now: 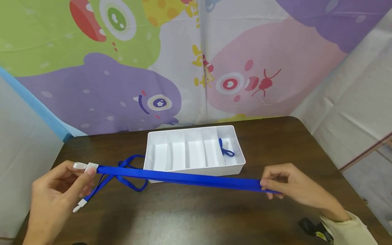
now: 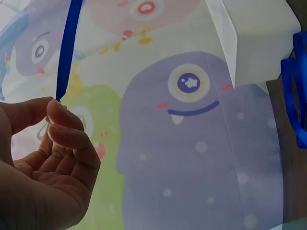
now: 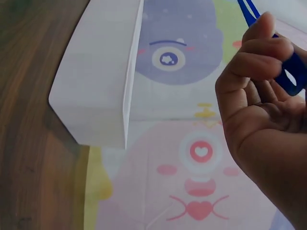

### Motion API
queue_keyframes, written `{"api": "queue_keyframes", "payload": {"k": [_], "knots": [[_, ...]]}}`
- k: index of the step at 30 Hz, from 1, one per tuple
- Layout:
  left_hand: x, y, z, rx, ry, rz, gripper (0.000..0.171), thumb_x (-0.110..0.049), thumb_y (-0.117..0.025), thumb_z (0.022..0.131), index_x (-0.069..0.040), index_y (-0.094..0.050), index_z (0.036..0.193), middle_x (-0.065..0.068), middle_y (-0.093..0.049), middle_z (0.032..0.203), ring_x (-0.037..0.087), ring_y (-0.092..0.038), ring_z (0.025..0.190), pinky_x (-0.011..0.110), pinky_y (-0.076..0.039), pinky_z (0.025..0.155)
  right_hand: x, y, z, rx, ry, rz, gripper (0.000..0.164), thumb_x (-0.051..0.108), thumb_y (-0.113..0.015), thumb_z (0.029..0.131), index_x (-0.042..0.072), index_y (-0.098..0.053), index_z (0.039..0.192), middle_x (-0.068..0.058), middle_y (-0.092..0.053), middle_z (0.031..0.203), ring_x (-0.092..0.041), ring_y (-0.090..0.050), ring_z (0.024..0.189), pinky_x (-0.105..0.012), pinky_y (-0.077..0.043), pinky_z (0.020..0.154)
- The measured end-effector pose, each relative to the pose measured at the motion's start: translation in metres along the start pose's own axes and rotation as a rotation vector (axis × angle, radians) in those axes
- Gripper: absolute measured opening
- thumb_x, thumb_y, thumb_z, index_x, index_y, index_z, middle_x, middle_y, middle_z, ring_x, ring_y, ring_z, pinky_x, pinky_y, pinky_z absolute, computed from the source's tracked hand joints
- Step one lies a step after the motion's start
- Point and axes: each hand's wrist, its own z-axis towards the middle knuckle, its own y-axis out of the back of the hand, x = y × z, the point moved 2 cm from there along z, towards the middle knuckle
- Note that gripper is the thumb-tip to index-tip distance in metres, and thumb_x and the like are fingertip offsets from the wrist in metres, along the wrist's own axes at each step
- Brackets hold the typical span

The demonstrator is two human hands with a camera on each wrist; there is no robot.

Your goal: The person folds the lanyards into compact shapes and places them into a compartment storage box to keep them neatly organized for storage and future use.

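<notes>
We counted 2 hands: 1 left hand [image 1: 58, 195], 1 right hand [image 1: 295, 187]. Blue straps came to 3: 1 stretched strap [image 1: 183, 177], 1 loose strap [image 1: 134, 186], 1 bundled strap [image 1: 228, 152]. We saw 2 white clips [image 1: 82, 203], 1 per stretched and loose strap; couldn't confirm any on the third. We logged 1 white box [image 1: 237, 167], 5 compartments, 1 occupied. We also had 1 table [image 1: 275, 143], 1 sleeve [image 1: 349, 231], 3 cartoon eyes [image 1: 159, 102] (head view).

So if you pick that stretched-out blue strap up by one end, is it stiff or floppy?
Probably floppy: the blue strap looks thin and flat, and the loose strap behind it curls in loops. It'd likely droop if the right hand let go, being stretched across air. Its white clip looks chunkier, so might swing.
</notes>
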Motion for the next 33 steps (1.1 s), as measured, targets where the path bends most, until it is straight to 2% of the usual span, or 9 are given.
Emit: {"api": "queue_keyframes", "payload": {"k": [5,8,11,16,18,21,24,29,33], "knots": [[0.003,0.003,0.001,-0.005,0.002,-0.054,0.008,0.013,-0.068,0.086,0.009,-0.061,0.086,0.007,-0.054,0.058,0.016,-0.055,0.052,0.02,-0.049,0.051,-0.004,0.008,-0.007,-0.012,0.06,0.018,0.024,-0.011,-0.054,0.096,0.009,-0.068,0.093,-0.008,-0.068,0.079,-0.016,-0.059,0.063,-0.029,-0.05,0.051],[0.005,0.003,0.001,0.003,-0.008,-0.063,0.007,0.014,-0.067,0.086,0.009,-0.061,0.086,0.007,-0.053,0.058,0.016,-0.054,0.052,0.021,-0.048,0.05,-0.007,0.012,-0.011,-0.039,0.047,0.003,0.023,-0.01,-0.058,0.094,0.009,-0.07,0.093,-0.006,-0.069,0.083,-0.015,-0.061,0.067,-0.029,-0.052,0.054],[0.006,0.004,0.0,-0.007,0.0,-0.019,0.007,0.013,-0.068,0.086,0.008,-0.062,0.086,0.007,-0.054,0.058,0.016,-0.054,0.052,0.02,-0.048,0.051,-0.008,0.017,-0.013,-0.065,0.026,0.014,0.021,-0.009,-0.061,0.093,0.008,-0.072,0.094,-0.008,-0.069,0.086,-0.014,-0.063,0.071,-0.029,-0.053,0.056],[0.003,0.004,-0.003,0.008,-0.011,0.052,0.006,0.012,-0.067,0.088,0.007,-0.063,0.086,0.006,-0.055,0.058,0.015,-0.054,0.052,0.022,-0.046,0.051,-0.011,0.023,-0.018,-0.051,0.059,0.098,0.024,-0.016,-0.055,0.093,-0.002,-0.072,0.104,-0.013,-0.071,0.09,-0.018,-0.067,0.075,-0.032,-0.058,0.067],[0.002,0.003,-0.004,0.015,-0.015,0.07,0.006,0.012,-0.067,0.088,0.007,-0.063,0.087,0.006,-0.056,0.059,0.015,-0.055,0.053,0.022,-0.046,0.05,-0.012,0.025,-0.019,-0.03,0.079,0.112,0.026,-0.018,-0.053,0.093,-0.004,-0.07,0.107,-0.015,-0.07,0.089,-0.019,-0.067,0.073,-0.033,-0.058,0.066],[0.0,0.001,-0.005,0.017,-0.013,0.097,0.006,0.011,-0.067,0.088,0.006,-0.063,0.088,0.005,-0.058,0.06,0.015,-0.055,0.053,0.022,-0.046,0.05,-0.015,0.028,-0.022,-0.02,0.066,0.084,0.026,-0.017,-0.053,0.093,-0.003,-0.07,0.107,-0.013,-0.07,0.082,-0.018,-0.064,0.067,-0.032,-0.056,0.059],[0.0,0.0,-0.005,0.023,-0.002,0.072,0.005,0.011,-0.067,0.088,0.007,-0.063,0.089,0.006,-0.058,0.061,0.015,-0.056,0.053,0.021,-0.048,0.051,-0.018,0.031,-0.024,0.0,0.059,0.062,0.027,-0.017,-0.053,0.094,-0.003,-0.07,0.108,-0.011,-0.069,0.081,-0.017,-0.062,0.064,-0.033,-0.054,0.055],[0.002,0.0,-0.005,0.024,0.007,0.071,0.005,0.01,-0.067,0.089,0.007,-0.063,0.09,0.005,-0.059,0.062,0.014,-0.057,0.053,0.021,-0.049,0.051,-0.02,0.033,-0.025,0.052,0.097,0.093,0.032,-0.02,-0.049,0.094,-0.003,-0.069,0.113,-0.014,-0.071,0.088,-0.018,-0.064,0.071,-0.033,-0.057,0.06],[0.003,0.001,-0.004,0.027,0.008,0.078,0.004,0.009,-0.067,0.089,0.006,-0.064,0.091,0.004,-0.06,0.062,0.014,-0.057,0.054,0.021,-0.049,0.051,-0.02,0.033,-0.026,0.064,0.076,0.11,0.029,-0.018,-0.05,0.094,-0.002,-0.069,0.108,-0.018,-0.071,0.091,-0.018,-0.065,0.072,-0.035,-0.058,0.06]]}}
